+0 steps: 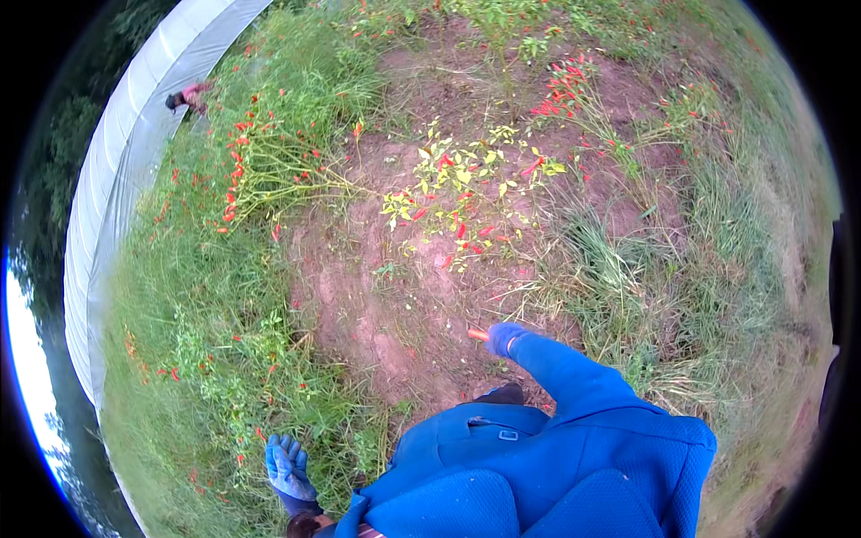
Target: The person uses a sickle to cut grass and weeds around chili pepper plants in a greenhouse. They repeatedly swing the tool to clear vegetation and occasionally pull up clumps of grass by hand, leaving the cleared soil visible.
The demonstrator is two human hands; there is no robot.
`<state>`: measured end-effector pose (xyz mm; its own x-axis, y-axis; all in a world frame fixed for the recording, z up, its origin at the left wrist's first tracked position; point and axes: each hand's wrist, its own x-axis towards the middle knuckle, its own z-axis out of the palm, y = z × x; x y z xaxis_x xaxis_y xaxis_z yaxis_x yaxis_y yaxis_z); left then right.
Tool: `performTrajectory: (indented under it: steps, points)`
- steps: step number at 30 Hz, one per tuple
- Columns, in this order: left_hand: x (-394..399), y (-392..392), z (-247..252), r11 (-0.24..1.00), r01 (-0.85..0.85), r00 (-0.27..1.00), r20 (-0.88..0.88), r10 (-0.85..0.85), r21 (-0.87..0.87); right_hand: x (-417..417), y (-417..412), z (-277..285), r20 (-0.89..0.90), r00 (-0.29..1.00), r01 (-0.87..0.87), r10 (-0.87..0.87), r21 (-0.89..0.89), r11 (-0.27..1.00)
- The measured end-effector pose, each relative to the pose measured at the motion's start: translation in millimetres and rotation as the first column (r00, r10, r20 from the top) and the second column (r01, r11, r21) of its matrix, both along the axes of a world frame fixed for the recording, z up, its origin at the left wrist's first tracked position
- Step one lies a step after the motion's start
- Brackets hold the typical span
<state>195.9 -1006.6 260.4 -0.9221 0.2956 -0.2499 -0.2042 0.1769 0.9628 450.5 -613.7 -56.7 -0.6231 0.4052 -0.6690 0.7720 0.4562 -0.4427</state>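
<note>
My right hand (508, 338), in a blue-purple glove, is low over the bare soil (383, 302). An orange-red slender object (478, 334) sticks out of it; whether it is a pepper or a tool handle cannot be told. My left hand (288, 467), in a blue glove with a whitish palm, has its fingers curled upward at the lower left. Whether anything lies in it is unclear. Beside it grow green plants with red chili peppers (261, 434). Ahead stands a yellow-leaved chili plant (464, 176) with red peppers.
A leaning chili plant (289, 180) is at the left, and another red-fruited chili plant (568, 87) at the upper right. Cut grass (615, 262) lies right. Another person (192, 99) bends among weeds by a long white sheet structure (114, 181). Dark trees (54, 155) rise behind it.
</note>
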Motion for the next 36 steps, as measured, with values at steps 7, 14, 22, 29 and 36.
performTrajectory:
  steps: [7,14,22,29,36]
  points:
    - [-5,18,-2,0.993,0.108,0.993,-0.045,-0.106,0.042,-49,-63,78,-0.387,0.917,0.021,-0.095,-0.192,0.981]
    - [-25,-15,-34,0.978,0.039,0.998,0.034,-0.047,0.204,-95,-77,175,-0.472,0.881,-0.053,-0.033,-0.168,0.984]
    - [-38,-164,-100,0.951,-0.207,0.971,0.17,0.17,0.229,-177,-142,269,-0.39,0.921,-0.171,-0.012,-0.431,0.886]
    - [-52,-290,-179,0.899,-0.394,0.875,0.377,0.303,0.192,-240,-149,208,-0.24,0.965,-0.224,0.106,-0.538,0.812]
    - [-65,-311,-182,0.865,-0.418,0.869,0.4,0.292,0.277,-232,-185,148,-0.175,0.973,-0.096,0.149,0.282,0.955]
